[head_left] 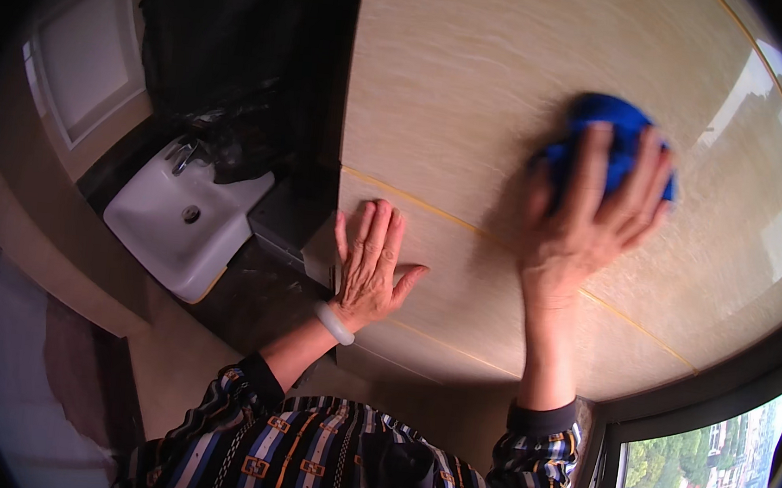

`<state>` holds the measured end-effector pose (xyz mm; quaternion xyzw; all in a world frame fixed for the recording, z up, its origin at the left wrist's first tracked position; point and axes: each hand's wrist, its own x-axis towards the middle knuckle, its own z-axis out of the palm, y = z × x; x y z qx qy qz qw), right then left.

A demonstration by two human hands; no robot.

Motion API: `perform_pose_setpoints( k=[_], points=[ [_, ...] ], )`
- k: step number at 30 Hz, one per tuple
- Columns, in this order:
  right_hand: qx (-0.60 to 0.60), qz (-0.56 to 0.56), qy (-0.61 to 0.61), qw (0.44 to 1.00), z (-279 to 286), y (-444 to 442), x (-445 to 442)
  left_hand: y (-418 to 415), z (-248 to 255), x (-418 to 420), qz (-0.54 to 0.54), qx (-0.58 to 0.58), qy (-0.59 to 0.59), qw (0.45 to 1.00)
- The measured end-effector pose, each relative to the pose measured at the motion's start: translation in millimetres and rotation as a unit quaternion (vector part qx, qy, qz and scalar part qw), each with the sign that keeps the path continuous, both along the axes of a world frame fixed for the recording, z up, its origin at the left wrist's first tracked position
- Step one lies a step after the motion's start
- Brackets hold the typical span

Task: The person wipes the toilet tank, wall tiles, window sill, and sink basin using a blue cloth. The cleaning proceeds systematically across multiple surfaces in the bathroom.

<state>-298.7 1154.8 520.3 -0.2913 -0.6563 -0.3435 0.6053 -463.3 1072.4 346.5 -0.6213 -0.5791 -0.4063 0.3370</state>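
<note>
Glossy beige wall tiles (460,97) with yellow-orange joint lines fill the middle and right of the head view. My right hand (594,199), somewhat blurred, presses a blue cloth (611,117) against the large upper tile, its fingers spread over the cloth. Lower and to the left, my left hand (372,263) rests on the tiling near its left edge, below a joint line. Its fingers are apart and hold nothing. A pale bangle (335,324) circles the left wrist.
A white washbasin (155,223) with a chrome tap (182,157) stands at the left. Dark plastic sheeting (234,119) hangs behind it and overlaps its rim. A dark-framed window (685,465) is at the lower right, with a framed panel (86,57) at the upper left.
</note>
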Motion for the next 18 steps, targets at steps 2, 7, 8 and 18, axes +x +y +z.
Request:
perform_pose_setpoints(
  k=[2,7,8,18],
  points=[
    [-0.063,0.014,-0.122,0.99,-31.9,-15.0,-17.5,-4.8,-10.9,-4.5,0.007,-0.015,-0.004,1.0],
    [-0.095,0.026,-0.318,0.943,-138.4,-12.5,-10.2,-6.6,-33.6,-10.6,0.014,-0.054,-0.022,0.998],
    [-0.094,0.024,-0.309,0.946,-144.0,-9.6,-9.6,-11.7,-36.1,-14.7,0.025,-0.061,-0.024,0.998],
    [-0.055,0.022,-0.134,0.989,-59.0,1.9,-83.0,-0.2,-58.5,-13.5,-0.019,-0.05,-0.096,0.994]
  ],
)
